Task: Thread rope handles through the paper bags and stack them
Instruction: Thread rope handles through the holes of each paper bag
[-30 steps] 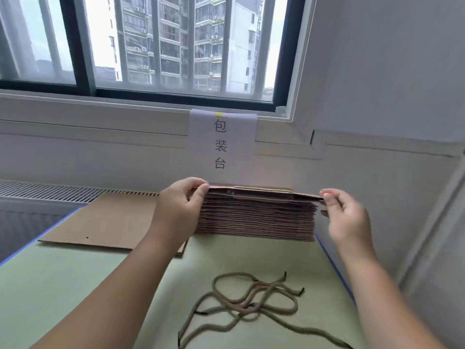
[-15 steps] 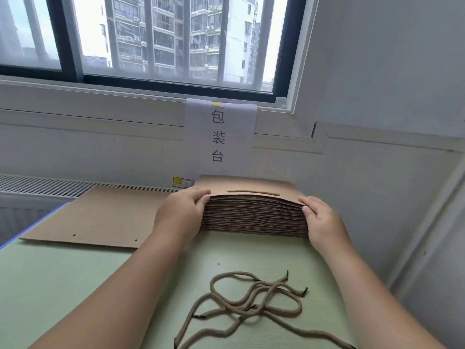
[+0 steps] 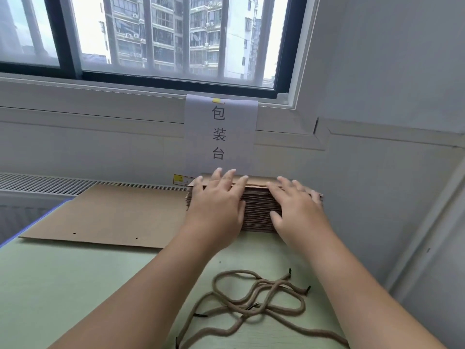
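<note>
A thick stack of flat brown paper bags (image 3: 259, 210) lies against the wall at the back of the green table (image 3: 63, 285). My left hand (image 3: 217, 201) rests flat on the stack's left half, fingers straight and spread. My right hand (image 3: 295, 206) lies flat on the right half, with the thumb down the front edge. Several tan rope handles (image 3: 254, 298) with dark tips lie tangled on the table in front, between my forearms.
One flat brown bag (image 3: 108, 215) with two small holes near its front edge lies left of the stack. A white paper sign (image 3: 221, 132) hangs on the wall behind the stack. The wall closes off the right side; a radiator grille (image 3: 50, 182) runs along the back left.
Both hands held the stack's ends, lifting the top bag one second ago. They have since slid inward onto the top of the stack and now lie flat.
</note>
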Demonstrator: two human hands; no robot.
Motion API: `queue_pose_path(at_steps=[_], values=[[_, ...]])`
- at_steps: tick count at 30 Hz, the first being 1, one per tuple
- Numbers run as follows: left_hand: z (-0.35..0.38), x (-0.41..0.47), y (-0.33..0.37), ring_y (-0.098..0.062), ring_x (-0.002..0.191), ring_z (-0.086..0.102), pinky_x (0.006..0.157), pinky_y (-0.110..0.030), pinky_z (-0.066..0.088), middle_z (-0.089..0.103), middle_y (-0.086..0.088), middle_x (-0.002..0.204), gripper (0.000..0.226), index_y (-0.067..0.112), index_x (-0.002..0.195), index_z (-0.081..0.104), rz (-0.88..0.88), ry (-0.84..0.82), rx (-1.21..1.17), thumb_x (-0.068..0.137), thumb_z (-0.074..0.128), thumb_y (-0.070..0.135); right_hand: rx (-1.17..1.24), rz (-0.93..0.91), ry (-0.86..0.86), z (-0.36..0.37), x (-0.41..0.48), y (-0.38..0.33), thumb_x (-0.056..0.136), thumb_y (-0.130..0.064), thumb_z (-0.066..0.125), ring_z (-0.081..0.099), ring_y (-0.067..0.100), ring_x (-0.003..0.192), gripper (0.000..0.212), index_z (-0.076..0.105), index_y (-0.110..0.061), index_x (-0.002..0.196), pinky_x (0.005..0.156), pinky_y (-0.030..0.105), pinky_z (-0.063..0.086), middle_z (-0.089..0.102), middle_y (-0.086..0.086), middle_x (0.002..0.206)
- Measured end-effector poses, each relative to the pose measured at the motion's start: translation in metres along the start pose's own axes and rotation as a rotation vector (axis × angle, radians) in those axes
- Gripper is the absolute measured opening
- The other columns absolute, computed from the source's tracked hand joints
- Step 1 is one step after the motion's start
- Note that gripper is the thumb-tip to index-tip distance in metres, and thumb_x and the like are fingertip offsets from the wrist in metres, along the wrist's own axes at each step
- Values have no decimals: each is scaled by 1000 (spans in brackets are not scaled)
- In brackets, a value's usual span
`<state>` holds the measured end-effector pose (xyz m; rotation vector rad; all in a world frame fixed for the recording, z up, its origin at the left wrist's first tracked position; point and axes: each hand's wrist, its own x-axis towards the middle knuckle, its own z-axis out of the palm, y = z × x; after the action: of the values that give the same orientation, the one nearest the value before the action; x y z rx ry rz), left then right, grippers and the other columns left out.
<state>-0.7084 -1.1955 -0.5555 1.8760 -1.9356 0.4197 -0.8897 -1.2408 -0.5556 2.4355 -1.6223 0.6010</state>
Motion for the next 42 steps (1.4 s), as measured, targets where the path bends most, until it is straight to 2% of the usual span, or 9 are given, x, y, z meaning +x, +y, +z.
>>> queue_pose_path(at_steps=[5, 7, 10, 12, 22, 27, 31, 36, 42], values=[[10, -7, -1, -33, 134, 57, 105, -54, 44, 63, -5, 142, 44, 32, 129, 69, 114, 72, -92, 96, 40, 38, 156, -15, 146, 8, 2, 5, 96, -19, 59, 41, 22, 144, 51, 53, -26, 146, 119, 48, 23, 50, 1, 153], [12, -10, -2, -33, 141, 50, 109, -57, 39, 57, -5, 149, 44, 35, 136, 63, 98, 25, -30, 98, 42, 41, 184, -10, 221, 9, 1, 8, 92, -13, 62, 47, 26, 138, 47, 62, -23, 137, 116, 49, 26, 57, 4, 146], [13, -9, 1, -30, 157, 16, 123, -57, 18, 24, -1, 169, 56, 40, 158, 31, 36, -94, 34, 104, 41, 51, 175, -19, 244, 13, -1, 7, 88, -11, 65, 49, 31, 137, 43, 68, -24, 129, 115, 53, 27, 59, 6, 144], [11, -8, 4, -30, 159, 6, 124, -57, 11, 13, -1, 172, 61, 41, 160, 23, 18, -112, 76, 103, 39, 56, 176, -13, 234, 16, -1, 7, 88, -12, 65, 49, 32, 138, 42, 69, -26, 128, 116, 54, 25, 58, 5, 144], [13, -5, 11, -33, 159, 2, 121, -64, 10, 9, -2, 172, 64, 38, 159, 24, -55, -152, 92, 101, 42, 58, 177, -9, 235, 20, 0, 7, 85, -14, 66, 51, 30, 134, 43, 68, -24, 127, 114, 60, 31, 61, 5, 140], [9, -8, 6, -25, 158, 14, 122, -59, 14, 22, 3, 170, 64, 40, 158, 24, -24, -41, 13, 99, 47, 51, 190, -30, 226, 17, -1, 4, 87, -16, 62, 49, 24, 137, 52, 58, -28, 138, 116, 58, 29, 60, -3, 141], [13, -7, 11, -22, 160, 6, 123, -60, 10, 13, 4, 172, 78, 31, 164, 6, -20, -122, 62, 100, 45, 54, 112, -23, 167, 16, -3, 1, 90, -22, 58, 41, 20, 142, 64, 43, -29, 152, 119, 54, 24, 52, -6, 149], [18, -12, 14, -22, 160, 1, 122, -63, 6, 6, 5, 173, 82, 27, 164, 5, -26, -231, 102, 100, 45, 57, -64, 7, -39, 18, -6, -6, 96, -35, 52, 26, 21, 149, 69, 23, -39, 158, 119, 52, 19, 24, -5, 167], [24, -19, 13, -20, 160, -6, 123, -63, 0, -4, 6, 174, 83, 27, 165, -1, -33, -334, 89, 101, 39, 63, -91, 26, -163, 23, -13, -8, 100, -32, 49, 17, 23, 154, 71, 13, -41, 160, 121, 55, 16, 14, -7, 169]])
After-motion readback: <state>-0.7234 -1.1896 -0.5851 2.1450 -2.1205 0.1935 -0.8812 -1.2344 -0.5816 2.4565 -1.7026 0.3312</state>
